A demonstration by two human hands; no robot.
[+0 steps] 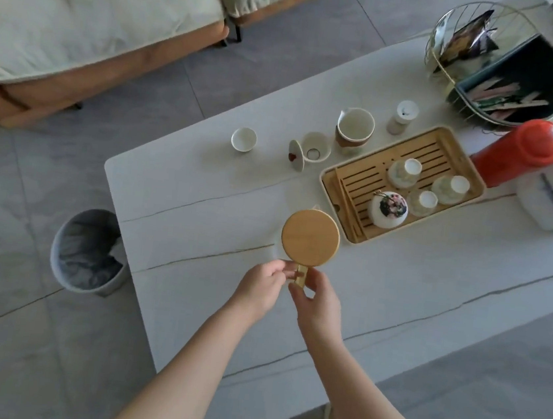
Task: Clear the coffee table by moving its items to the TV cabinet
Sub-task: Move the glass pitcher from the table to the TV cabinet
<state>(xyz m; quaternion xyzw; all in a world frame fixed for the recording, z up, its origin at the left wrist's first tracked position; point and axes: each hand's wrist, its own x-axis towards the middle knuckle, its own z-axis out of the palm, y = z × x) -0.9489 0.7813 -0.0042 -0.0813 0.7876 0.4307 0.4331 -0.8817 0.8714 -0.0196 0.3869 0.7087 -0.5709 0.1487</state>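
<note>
Both my left hand [261, 285] and my right hand [316, 300] pinch the short handle of the round wooden lid [310, 238]. It sits over the coffee table [200, 200], just beside the bamboo tray [337, 178] of cups.

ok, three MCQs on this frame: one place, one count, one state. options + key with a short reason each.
1. Where is the red thermos?
A. in the waste bin
B. on the coffee table, just beyond the bamboo tray
C. on the sofa

2. How many small cups stand upside down on the bamboo tray?
A. one
B. five
C. three

3. What are the hands doing?
A. left hand and right hand both grip the handle of the wooden-lidded pot
B. both lie flat on the table
C. one lifts the tray

Key: 1 B, the thermos lies at the tray's far end; 2 C, three bases show, beside a painted round piece; 3 A, fingers of both hands curl round the handle.
</note>
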